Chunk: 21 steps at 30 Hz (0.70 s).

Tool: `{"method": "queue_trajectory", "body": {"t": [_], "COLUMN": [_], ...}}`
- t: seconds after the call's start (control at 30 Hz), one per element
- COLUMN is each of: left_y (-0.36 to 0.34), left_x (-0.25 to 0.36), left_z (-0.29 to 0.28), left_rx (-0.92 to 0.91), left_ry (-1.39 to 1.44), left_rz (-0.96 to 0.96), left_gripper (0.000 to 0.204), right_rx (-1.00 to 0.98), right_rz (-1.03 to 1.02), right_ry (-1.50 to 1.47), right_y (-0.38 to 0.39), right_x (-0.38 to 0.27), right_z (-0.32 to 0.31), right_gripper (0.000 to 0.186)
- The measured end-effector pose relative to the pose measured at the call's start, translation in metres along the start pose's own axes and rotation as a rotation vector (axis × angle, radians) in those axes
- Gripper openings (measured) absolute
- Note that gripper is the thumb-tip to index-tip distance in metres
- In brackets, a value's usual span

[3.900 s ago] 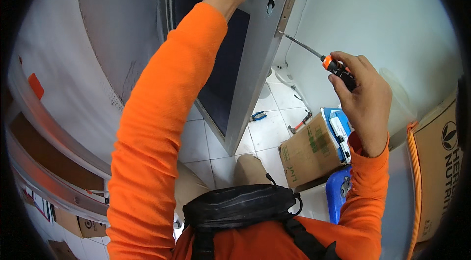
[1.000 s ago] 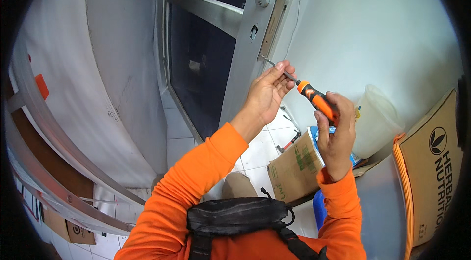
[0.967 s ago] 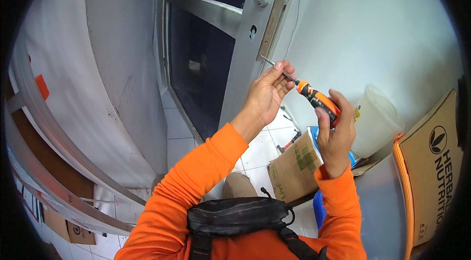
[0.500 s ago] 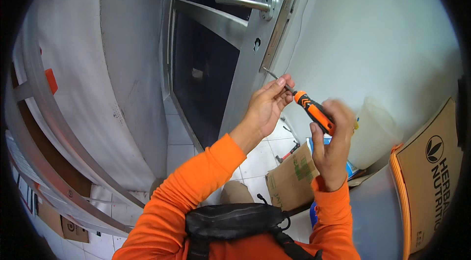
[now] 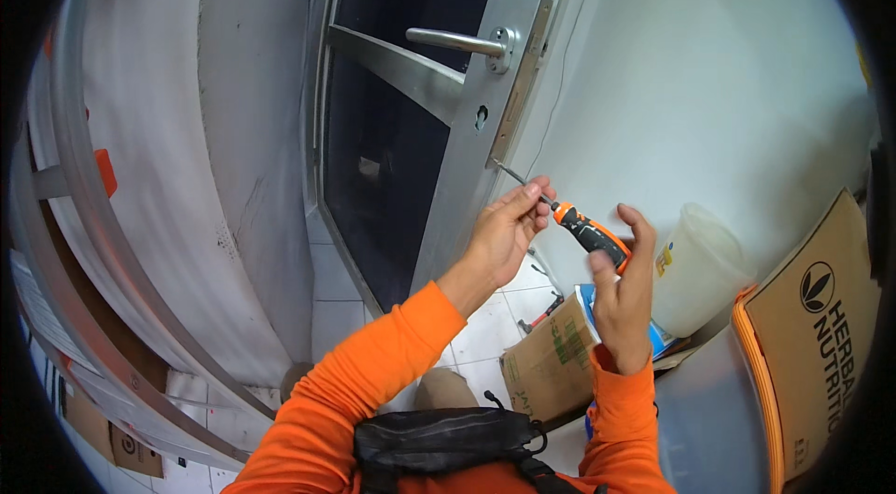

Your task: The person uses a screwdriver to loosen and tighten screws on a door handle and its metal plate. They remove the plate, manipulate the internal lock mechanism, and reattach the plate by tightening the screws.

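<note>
A screwdriver (image 5: 589, 235) with an orange and black handle angles up to the lower end of a metal lock plate (image 5: 512, 116) on the edge of an aluminium door (image 5: 447, 158). My left hand (image 5: 509, 237) pinches the shaft just above the handle. My right hand (image 5: 623, 289) is loosely round the handle, index finger raised and thumb beside it. Higher on the door are a lever handle (image 5: 453, 39) and, under it, a cut-out hole (image 5: 481, 118).
A white wall (image 5: 709, 55) rises right of the door. Below it stand a translucent bucket (image 5: 695, 270), cardboard boxes (image 5: 545, 359), a clear bin (image 5: 700, 410) and a red-handled tool (image 5: 539, 315). Curved-looking metal frames (image 5: 93, 251) line the left. A black pouch (image 5: 443, 433) is at my waist.
My left hand came down from the top of the door to the screwdriver's shaft. Lately the door and screwdriver sit lower in the view, and my right fingers have shifted on the handle.
</note>
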<state>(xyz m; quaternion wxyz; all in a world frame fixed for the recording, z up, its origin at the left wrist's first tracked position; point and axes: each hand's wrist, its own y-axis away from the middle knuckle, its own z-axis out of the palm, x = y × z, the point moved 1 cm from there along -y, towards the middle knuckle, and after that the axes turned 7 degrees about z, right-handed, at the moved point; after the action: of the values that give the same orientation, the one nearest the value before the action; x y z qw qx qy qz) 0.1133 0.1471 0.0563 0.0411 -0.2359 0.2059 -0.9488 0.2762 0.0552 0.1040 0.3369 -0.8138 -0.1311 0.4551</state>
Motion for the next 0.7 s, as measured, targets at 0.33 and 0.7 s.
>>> {"method": "queue_trajectory", "body": {"t": [0.33, 0.7], "left_y": [-0.004, -0.006], "left_x": [-0.003, -0.005], "left_z": [-0.002, -0.001], "left_rx": [-0.025, 0.025], "left_ry": [0.031, 0.087], "left_rz": [0.02, 0.016], "left_gripper": [0.033, 0.035], "right_rx": [0.102, 0.079], "right_rz": [-0.504, -0.297], "right_ry": [0.206, 0.058], "right_y": [0.001, -0.008], "right_x": [-0.004, 0.027], "right_z": [0.001, 0.008], "right_gripper": [0.029, 0.027]}}
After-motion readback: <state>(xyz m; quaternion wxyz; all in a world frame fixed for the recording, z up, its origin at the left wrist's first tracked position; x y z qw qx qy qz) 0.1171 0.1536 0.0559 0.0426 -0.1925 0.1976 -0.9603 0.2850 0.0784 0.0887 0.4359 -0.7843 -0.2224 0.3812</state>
